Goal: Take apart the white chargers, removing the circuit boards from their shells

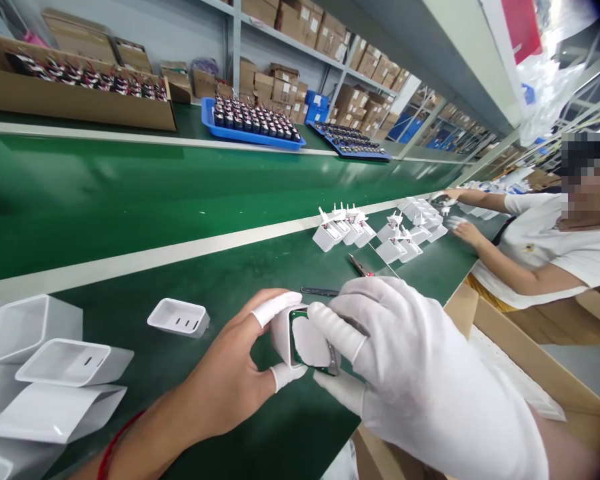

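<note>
Near the front middle of the bench, my left hand (pixel 230 373), with white finger covers, is closed round a small white plastic housing (pixel 281 339). Its thumb and a finger press on opposite sides. My right hand (pixel 405 353), in a white glove, pinches a green circuit board (pixel 295 328) at the housing's mouth. A rounded white pad (pixel 310 341) covers most of the board's face. Part of the board appears inside the housing; how deep it sits is hidden. Behind my fingers lie black tweezers (pixel 319 291), partly covered by the glove.
White housings (pixel 30 327) are stacked at left, with a slotted shell (pixel 177 317) nearby. Red-handled pliers (pixel 361 266) and housings with wired plug tops (pixel 345 228) lie ahead. A co-worker's hands (pixel 465 230) work at right, beside a cardboard box (pixel 520 353). A blue tray (pixel 255 135) stands behind.
</note>
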A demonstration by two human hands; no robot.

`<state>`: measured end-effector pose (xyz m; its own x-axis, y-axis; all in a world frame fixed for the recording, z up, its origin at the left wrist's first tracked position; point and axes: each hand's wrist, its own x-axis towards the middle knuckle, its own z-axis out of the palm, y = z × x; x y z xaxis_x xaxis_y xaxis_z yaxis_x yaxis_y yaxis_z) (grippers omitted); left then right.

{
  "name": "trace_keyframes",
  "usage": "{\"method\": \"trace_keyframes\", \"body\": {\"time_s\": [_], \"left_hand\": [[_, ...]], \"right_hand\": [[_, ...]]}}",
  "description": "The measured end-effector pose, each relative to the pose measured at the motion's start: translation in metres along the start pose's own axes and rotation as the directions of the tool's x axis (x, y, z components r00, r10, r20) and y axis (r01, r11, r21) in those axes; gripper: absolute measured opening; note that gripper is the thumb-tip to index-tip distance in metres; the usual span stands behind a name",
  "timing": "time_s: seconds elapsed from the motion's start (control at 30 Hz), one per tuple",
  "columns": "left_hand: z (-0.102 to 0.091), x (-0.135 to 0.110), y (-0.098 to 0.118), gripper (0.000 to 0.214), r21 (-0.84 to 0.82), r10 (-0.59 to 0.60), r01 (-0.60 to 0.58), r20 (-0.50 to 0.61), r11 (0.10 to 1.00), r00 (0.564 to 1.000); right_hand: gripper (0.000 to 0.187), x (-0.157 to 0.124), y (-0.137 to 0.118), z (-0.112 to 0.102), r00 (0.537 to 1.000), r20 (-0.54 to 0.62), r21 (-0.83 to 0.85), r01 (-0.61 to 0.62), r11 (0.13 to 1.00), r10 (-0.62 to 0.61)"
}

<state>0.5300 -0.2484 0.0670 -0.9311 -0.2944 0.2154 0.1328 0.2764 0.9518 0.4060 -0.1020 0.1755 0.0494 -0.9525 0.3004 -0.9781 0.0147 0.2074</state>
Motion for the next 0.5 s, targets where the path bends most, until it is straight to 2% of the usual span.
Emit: {"method": "trace_keyframes", "body": {"time_s": [0.23, 0.33, 0.5], "left_hand": [[-0.0006, 0.0017, 0.0026, 0.058, 0.014, 0.042, -0.041, -0.038, 0.999, 0.998], [-0.001, 0.0024, 0.0009, 0.057, 0.015, 0.062, -0.061, -0.03, 0.998, 0.998], [-0.0011, 0.0042, 0.0003, 0.059, 0.003, 0.068, -0.068, -0.016, 0.998, 0.998]], "right_hand": [[0.014, 0.0063, -0.0069, 0.0009, 0.999, -0.036, -0.035, -0.03, 0.999, 0.029], [0.012, 0.0075, -0.0094, -0.0028, 0.998, 0.015, -0.059, -0.061, 0.996, 0.062], [0.024, 0.0075, -0.0102, -0.0057, 0.995, 0.05, -0.061, -0.085, 0.995, 0.088]]}}
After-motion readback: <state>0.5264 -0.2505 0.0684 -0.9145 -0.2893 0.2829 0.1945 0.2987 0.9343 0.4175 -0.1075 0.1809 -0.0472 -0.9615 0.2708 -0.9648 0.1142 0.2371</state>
